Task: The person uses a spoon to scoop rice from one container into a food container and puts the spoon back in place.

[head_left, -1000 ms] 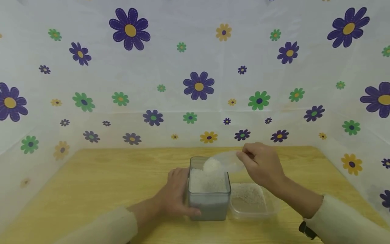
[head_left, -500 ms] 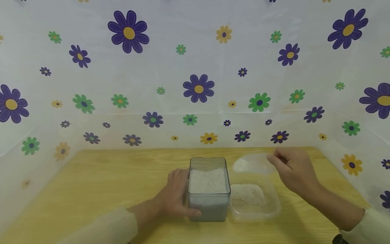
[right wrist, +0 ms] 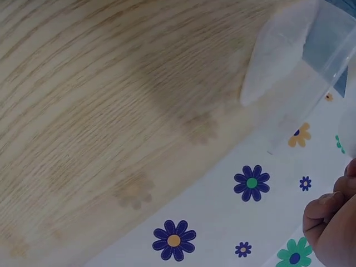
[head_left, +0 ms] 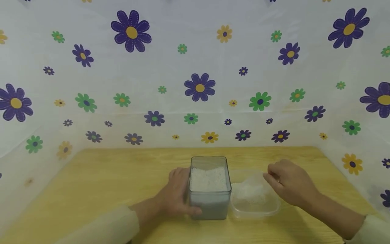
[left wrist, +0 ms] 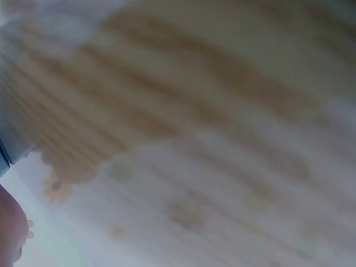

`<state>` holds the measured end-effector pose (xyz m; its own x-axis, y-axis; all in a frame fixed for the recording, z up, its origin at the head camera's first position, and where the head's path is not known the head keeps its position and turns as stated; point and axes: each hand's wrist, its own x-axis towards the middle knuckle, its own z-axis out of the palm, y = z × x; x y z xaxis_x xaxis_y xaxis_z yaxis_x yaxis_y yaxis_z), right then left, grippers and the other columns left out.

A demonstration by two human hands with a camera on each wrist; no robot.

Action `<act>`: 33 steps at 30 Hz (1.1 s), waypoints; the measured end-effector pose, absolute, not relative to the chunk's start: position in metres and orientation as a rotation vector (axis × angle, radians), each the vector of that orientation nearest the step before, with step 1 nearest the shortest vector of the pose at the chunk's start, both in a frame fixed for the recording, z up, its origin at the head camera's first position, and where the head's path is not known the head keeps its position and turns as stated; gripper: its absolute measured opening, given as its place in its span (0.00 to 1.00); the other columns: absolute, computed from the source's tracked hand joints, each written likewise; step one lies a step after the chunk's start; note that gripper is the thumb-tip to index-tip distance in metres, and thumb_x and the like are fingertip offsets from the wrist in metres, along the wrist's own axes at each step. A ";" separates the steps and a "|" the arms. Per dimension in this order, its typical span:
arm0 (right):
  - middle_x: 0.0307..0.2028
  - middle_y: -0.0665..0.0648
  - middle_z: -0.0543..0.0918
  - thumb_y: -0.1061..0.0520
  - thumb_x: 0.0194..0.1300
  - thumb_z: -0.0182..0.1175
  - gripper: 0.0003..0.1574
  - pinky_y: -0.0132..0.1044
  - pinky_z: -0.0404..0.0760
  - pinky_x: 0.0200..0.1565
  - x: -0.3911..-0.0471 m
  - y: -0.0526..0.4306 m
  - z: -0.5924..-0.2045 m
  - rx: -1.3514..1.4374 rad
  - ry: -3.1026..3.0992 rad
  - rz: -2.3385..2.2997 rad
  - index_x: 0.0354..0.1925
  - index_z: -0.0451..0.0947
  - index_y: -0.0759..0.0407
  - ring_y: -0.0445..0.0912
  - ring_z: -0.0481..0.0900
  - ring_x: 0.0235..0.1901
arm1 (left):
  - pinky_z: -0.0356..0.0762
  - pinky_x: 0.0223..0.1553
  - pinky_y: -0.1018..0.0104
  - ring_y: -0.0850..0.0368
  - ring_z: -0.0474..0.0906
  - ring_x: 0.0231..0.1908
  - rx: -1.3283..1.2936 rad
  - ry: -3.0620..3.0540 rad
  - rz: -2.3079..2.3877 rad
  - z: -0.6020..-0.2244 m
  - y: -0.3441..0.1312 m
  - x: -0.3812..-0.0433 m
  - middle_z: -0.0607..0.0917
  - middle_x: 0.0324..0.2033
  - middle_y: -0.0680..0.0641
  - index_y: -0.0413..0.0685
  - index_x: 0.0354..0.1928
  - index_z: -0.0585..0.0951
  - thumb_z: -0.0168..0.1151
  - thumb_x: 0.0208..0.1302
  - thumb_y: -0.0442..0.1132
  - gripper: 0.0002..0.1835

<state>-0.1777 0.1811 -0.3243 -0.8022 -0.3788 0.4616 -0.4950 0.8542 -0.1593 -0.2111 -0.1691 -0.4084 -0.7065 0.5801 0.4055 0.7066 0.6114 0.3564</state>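
In the head view a square, see-through grey container (head_left: 210, 206) stands upright, filled high with white grains (head_left: 208, 180) that look like rice. My left hand (head_left: 176, 195) grips its left side, thumb across the front. To its right sits a low clear plastic tub (head_left: 257, 212) with more of these grains at the bottom. My right hand (head_left: 290, 183) pinches the handle end of a translucent scoop (head_left: 254, 183), whose bowl is down in the tub over the grains. In the right wrist view the curled fingers (right wrist: 325, 208) show at the right edge.
Both containers stand on a wood-grain table (head_left: 122, 176). Behind it and along both sides hangs a white sheet (head_left: 137, 71) printed with purple, green and yellow flowers. The left wrist view is mostly blurred tabletop, with the grey container's edge (left wrist: 14, 136) at far left.
My right hand has moved the scoop from over the grey container to the right, then down into the clear tub. The left hand and the grey container have stayed in place.
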 end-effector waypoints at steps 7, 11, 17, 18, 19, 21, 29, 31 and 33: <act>0.16 0.39 0.58 0.52 0.62 0.54 0.18 0.26 0.57 0.24 -0.181 0.187 -0.327 0.991 -2.309 0.094 0.17 0.64 0.45 0.35 0.54 0.22 | 0.49 0.58 0.51 0.58 0.58 0.59 -1.072 -2.570 -0.754 -0.407 -0.168 -0.212 0.66 0.61 0.56 0.55 0.69 0.54 0.54 0.37 0.81 0.60; 0.16 0.43 0.59 0.50 0.69 0.40 0.24 0.28 0.55 0.25 -0.186 0.188 -0.320 1.180 -2.064 -0.012 0.17 0.68 0.51 0.38 0.51 0.22 | 0.48 0.59 0.52 0.60 0.57 0.59 -1.059 -2.579 -0.765 -0.406 -0.168 -0.210 0.65 0.60 0.57 0.56 0.69 0.54 0.54 0.37 0.81 0.59; 0.15 0.46 0.60 0.52 0.68 0.40 0.25 0.29 0.56 0.22 -0.189 0.187 -0.301 1.161 -1.894 -0.044 0.16 0.68 0.54 0.39 0.52 0.20 | 0.48 0.58 0.53 0.61 0.57 0.58 -1.044 -2.591 -0.762 -0.408 -0.168 -0.209 0.65 0.61 0.59 0.57 0.69 0.53 0.56 0.36 0.81 0.60; 0.15 0.46 0.60 0.51 0.68 0.41 0.25 0.29 0.56 0.22 -0.190 0.187 -0.298 1.138 -1.893 -0.036 0.16 0.68 0.55 0.40 0.53 0.19 | 0.48 0.58 0.53 0.61 0.57 0.58 -1.040 -2.589 -0.759 -0.409 -0.168 -0.209 0.65 0.61 0.59 0.57 0.70 0.53 0.56 0.36 0.81 0.60; 0.15 0.47 0.60 0.51 0.68 0.41 0.24 0.29 0.56 0.22 -0.191 0.187 -0.295 1.113 -1.898 -0.023 0.16 0.68 0.55 0.40 0.53 0.19 | 0.48 0.59 0.54 0.62 0.56 0.58 -1.037 -2.590 -0.758 -0.409 -0.167 -0.210 0.65 0.61 0.59 0.57 0.70 0.53 0.56 0.35 0.81 0.61; 0.15 0.47 0.60 0.51 0.68 0.41 0.25 0.30 0.57 0.22 -0.193 0.187 -0.288 1.068 -1.913 -0.016 0.17 0.69 0.56 0.41 0.55 0.19 | 0.48 0.59 0.54 0.61 0.56 0.59 -1.038 -2.589 -0.748 -0.409 -0.166 -0.210 0.65 0.61 0.59 0.56 0.70 0.53 0.55 0.35 0.82 0.61; 0.14 0.52 0.66 0.50 0.67 0.42 0.26 0.34 0.60 0.21 -0.202 0.168 -0.259 0.945 -1.907 -0.003 0.17 0.72 0.59 0.46 0.60 0.19 | 0.49 0.59 0.49 0.56 0.58 0.59 -1.061 -2.591 -0.698 -0.403 -0.166 -0.210 0.67 0.61 0.53 0.51 0.69 0.53 0.57 0.37 0.79 0.61; 0.14 0.53 0.67 0.51 0.65 0.45 0.24 0.34 0.61 0.20 -0.204 0.157 -0.255 0.946 -1.856 0.020 0.17 0.74 0.59 0.46 0.61 0.19 | 0.50 0.58 0.49 0.56 0.59 0.58 -1.065 -2.586 -0.693 -0.403 -0.166 -0.210 0.67 0.60 0.53 0.50 0.69 0.53 0.57 0.37 0.80 0.61; 0.14 0.53 0.67 0.52 0.63 0.47 0.21 0.34 0.61 0.19 -0.206 0.145 -0.251 0.974 -1.822 0.020 0.18 0.75 0.59 0.46 0.61 0.19 | 0.50 0.58 0.50 0.56 0.59 0.58 -1.064 -2.587 -0.705 -0.402 -0.166 -0.209 0.67 0.60 0.53 0.50 0.69 0.54 0.57 0.37 0.80 0.61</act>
<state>-0.2058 0.1454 -0.2514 -0.1477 -0.6048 0.7826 -0.6222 0.6719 0.4018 -0.2088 -0.1658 -0.4023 -0.6995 0.5889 0.4049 0.7129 0.6148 0.3374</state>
